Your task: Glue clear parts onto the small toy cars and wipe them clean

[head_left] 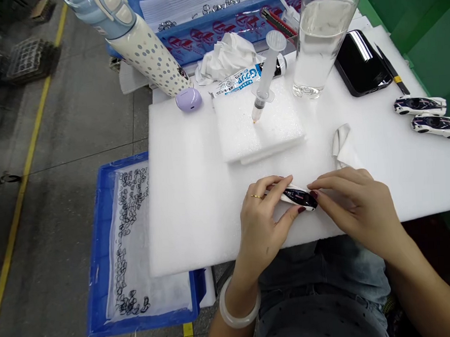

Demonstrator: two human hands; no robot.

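A small black-and-white toy car is held just above the front part of the white foam board. My left hand is closed around one end of it, thumb below and fingers above. At its other end, my right hand pinches with thumb and forefinger, touching the car's tip; whether a tiny part sits between those fingertips is hidden. Behind my hands, a syringe stands tip down in a white foam block. A crumpled white cloth lies close behind my right hand.
Two similar toy cars lie at right, near a black phone and tweezers. A clear water bottle, dotted flask, purple case and glue tube stand or lie behind. A blue tray holds small black parts below left.
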